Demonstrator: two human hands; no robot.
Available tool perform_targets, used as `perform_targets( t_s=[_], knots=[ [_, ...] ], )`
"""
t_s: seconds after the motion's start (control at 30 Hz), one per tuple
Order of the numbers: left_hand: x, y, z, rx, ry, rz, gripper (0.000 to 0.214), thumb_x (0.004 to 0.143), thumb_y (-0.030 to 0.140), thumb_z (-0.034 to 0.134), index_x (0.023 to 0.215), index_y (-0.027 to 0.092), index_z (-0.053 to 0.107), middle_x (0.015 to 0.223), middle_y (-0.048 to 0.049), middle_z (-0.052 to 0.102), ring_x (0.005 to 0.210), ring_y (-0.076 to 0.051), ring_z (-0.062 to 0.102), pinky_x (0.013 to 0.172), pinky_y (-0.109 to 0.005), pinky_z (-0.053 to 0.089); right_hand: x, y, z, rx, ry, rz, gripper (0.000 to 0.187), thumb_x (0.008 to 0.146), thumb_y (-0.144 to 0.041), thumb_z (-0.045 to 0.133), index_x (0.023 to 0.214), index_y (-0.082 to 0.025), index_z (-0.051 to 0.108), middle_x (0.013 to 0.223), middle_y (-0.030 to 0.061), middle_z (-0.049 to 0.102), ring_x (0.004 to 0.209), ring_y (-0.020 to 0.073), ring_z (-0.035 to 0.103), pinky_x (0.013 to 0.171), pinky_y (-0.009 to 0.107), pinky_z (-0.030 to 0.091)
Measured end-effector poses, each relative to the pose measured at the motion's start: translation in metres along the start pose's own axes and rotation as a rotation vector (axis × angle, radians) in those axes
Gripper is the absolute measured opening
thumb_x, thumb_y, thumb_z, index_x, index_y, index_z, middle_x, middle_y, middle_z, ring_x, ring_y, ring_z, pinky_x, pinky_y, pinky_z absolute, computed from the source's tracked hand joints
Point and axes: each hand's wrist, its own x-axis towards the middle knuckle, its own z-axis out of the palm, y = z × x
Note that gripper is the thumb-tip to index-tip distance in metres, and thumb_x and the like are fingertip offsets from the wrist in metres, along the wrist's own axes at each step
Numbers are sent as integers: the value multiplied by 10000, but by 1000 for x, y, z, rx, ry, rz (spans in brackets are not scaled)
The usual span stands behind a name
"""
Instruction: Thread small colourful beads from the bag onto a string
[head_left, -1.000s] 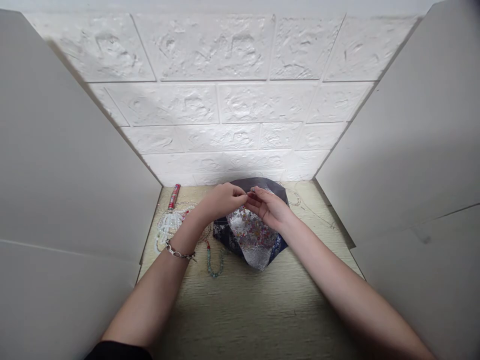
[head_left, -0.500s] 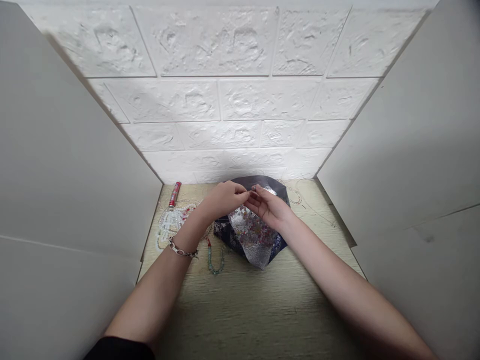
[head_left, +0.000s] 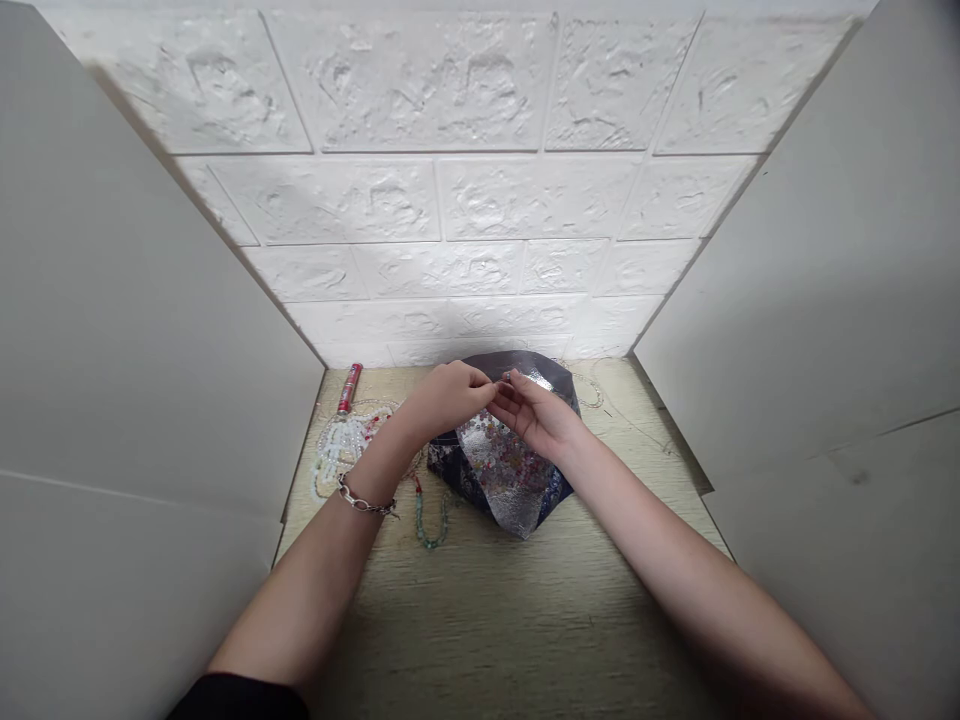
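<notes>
My left hand (head_left: pixel 444 398) and my right hand (head_left: pixel 536 413) meet fingertip to fingertip above a dark blue patterned bag (head_left: pixel 461 478) lined with silver foil. Several small coloured beads (head_left: pixel 507 455) lie heaped on the foil. Both hands are closed in a pinch around something tiny between them; it is too small to name. A metal bracelet (head_left: pixel 364 503) circles my left wrist.
On the pale wooden table (head_left: pixel 510 620) lie white bead strands (head_left: pixel 337 448) at the left, a green bead strand (head_left: pixel 430 528), and a red tube (head_left: pixel 349 387) by the white brick wall. A thin beaded thread (head_left: pixel 592 392) trails right. Grey panels close in both sides.
The view has shifted slightly, so everything sits a little higher in the picture. My hands stay pinched together over the bag, with only small finger movement.
</notes>
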Motion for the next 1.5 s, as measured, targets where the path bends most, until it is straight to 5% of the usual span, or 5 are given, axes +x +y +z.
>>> perform_targets(
  t_s=[1.5],
  knots=[
    [-3, 4, 1, -3, -30, 9, 279, 689, 330, 355, 482, 153, 412, 482, 14, 386, 481, -77, 335, 450, -236, 209, 2, 6, -2, -80, -2, -45, 92, 654, -226, 593, 697, -161, 544, 628, -11, 577, 643, 94, 557, 660, 249, 460]
  ],
)
